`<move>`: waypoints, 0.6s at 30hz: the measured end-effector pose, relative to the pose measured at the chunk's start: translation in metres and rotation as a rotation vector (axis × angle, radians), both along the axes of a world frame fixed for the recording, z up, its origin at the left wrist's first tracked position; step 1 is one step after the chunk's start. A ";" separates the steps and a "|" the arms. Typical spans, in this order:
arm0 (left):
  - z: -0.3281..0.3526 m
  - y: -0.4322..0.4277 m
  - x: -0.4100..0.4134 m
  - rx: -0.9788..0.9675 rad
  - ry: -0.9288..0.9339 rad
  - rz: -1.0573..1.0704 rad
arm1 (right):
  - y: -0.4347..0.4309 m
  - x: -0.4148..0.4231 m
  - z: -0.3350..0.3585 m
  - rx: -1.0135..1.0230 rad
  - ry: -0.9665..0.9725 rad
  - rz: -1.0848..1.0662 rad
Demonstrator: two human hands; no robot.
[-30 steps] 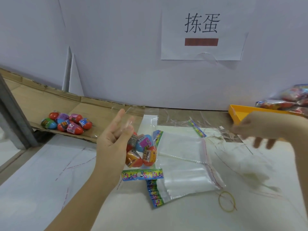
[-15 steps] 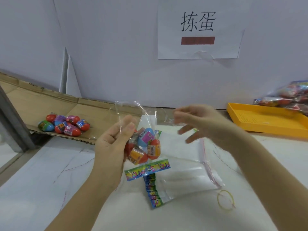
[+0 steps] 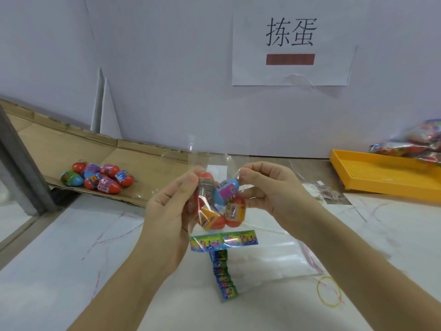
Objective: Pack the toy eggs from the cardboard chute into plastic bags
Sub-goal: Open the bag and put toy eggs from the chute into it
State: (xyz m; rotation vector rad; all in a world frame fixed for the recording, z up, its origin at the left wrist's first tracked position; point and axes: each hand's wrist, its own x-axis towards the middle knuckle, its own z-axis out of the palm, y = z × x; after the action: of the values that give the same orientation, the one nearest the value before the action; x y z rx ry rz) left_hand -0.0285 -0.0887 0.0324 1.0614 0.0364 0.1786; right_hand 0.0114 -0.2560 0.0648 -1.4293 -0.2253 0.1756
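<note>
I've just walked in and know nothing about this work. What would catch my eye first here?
Probably the clear bag of bright toy eggs, held up mid-scene between the left hand and right hand. Next, the loose eggs clustered on the cardboard chute at left, and the orange tray at far right.

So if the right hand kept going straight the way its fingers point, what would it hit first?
The right hand points leftward at the bag of eggs it already pinches, so that comes first; beyond it is the left hand. Depth is hard to judge.
</note>
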 end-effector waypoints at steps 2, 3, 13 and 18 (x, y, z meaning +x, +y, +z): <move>0.000 0.001 0.000 0.007 0.013 0.013 | 0.000 0.000 0.000 0.009 0.001 0.006; 0.001 0.001 0.000 0.010 0.011 0.018 | -0.001 0.000 0.000 0.012 0.002 0.011; -0.003 0.003 0.002 0.207 -0.101 0.195 | -0.008 0.005 -0.006 0.012 0.027 0.032; -0.003 0.004 0.006 0.154 -0.052 0.232 | -0.012 0.008 -0.006 -0.041 0.019 0.025</move>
State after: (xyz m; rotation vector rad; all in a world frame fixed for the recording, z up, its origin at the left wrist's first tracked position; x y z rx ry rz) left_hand -0.0226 -0.0843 0.0290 1.2047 0.1003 0.4242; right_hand 0.0191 -0.2683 0.0586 -1.4655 -0.2256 0.2154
